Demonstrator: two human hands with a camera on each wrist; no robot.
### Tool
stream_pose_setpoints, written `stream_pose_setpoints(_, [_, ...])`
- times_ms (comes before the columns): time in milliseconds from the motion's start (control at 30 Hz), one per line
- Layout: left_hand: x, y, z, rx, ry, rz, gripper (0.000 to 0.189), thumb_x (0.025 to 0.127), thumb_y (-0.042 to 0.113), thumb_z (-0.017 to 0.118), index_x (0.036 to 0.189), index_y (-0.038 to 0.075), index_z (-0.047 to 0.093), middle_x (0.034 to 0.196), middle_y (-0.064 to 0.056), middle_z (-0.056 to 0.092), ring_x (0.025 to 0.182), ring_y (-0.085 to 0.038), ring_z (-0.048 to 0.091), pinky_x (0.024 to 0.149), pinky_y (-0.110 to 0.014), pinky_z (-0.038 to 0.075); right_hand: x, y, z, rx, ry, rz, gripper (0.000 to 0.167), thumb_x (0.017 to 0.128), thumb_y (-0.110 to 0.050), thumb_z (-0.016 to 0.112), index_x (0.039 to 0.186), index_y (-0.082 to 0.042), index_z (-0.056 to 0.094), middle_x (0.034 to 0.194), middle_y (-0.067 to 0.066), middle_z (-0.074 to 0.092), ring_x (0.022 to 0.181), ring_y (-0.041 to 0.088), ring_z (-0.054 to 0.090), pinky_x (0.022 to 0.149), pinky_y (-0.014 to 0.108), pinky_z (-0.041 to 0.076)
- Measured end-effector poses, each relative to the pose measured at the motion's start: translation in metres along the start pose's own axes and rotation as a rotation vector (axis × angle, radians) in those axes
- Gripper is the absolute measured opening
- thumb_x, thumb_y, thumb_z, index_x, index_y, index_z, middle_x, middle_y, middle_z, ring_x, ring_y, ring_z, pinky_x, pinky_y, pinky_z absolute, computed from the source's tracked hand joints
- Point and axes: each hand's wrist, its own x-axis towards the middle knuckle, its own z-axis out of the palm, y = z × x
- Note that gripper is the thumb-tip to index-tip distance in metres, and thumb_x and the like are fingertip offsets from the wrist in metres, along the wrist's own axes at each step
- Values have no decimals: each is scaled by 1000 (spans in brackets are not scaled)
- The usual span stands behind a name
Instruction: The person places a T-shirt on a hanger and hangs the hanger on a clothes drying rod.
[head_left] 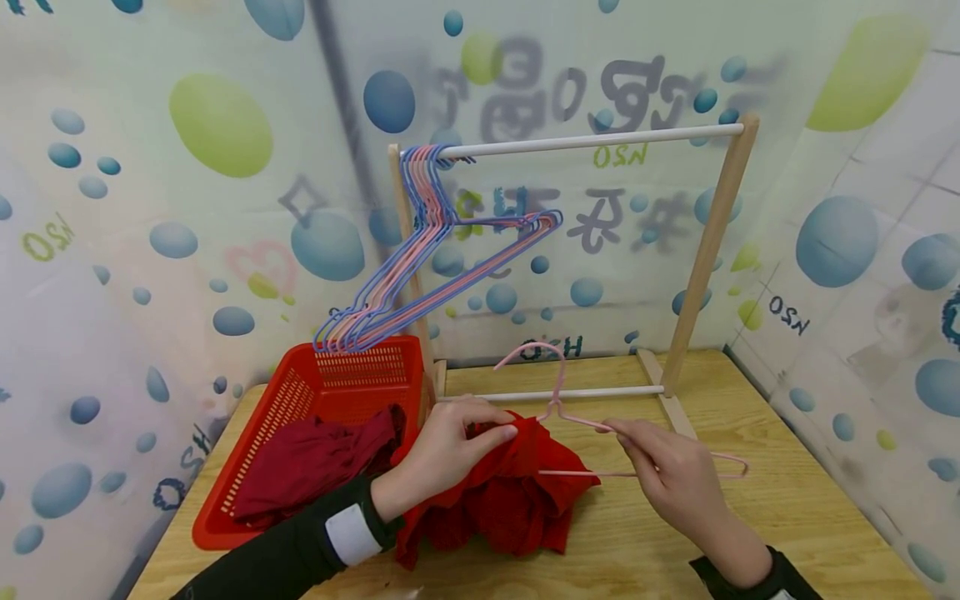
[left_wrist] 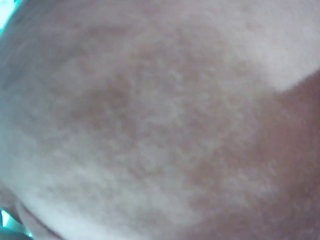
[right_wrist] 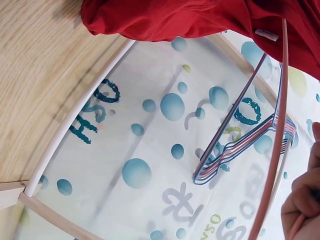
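Note:
My left hand pinches a bunched red garment near its top, thumb and fingers on the cloth. My right hand grips a pink clothes hanger by its right shoulder, the hook pointing up and to the left. The hanger's left end is hidden inside the garment, while its lower bar comes out of the cloth toward the right. In the right wrist view a small white label shows on the garment, beside the hanger's bar. Only blurred skin fills the left wrist view.
A red plastic basket holding a dark red cloth stands on the left of the wooden table. Behind is a rack with a white rail and wooden posts; several blue and pink hangers hang at its left end.

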Motion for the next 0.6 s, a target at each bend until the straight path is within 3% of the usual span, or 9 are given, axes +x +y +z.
stream_pose_setpoints(167, [0,0,1,-4,8,12,14,97,17,74,108,12,82,104,-1,80,96,-15,68,79,-25,52,0,-2,1,14,13,-9,41,111,-36,47,111,-8,77,86,-2,77,60,-5,47,54,12,37])
stream_pose_setpoints(333, [-1,-4,2,-26,21,49,14,97,17,73,106,11,82,101,-3,79,97,-15,72,87,-28,57,0,-4,2,27,35,-24,41,111,-37,47,113,-10,78,72,-10,63,59,-7,35,53,10,30])
stream_pose_setpoints(600, [-2,-8,3,-72,32,35,13,96,13,73,106,10,82,97,-3,77,91,-9,70,80,-24,55,0,-8,2,41,-19,12,23,105,-15,62,123,-15,75,74,-14,60,63,-4,45,57,10,34])
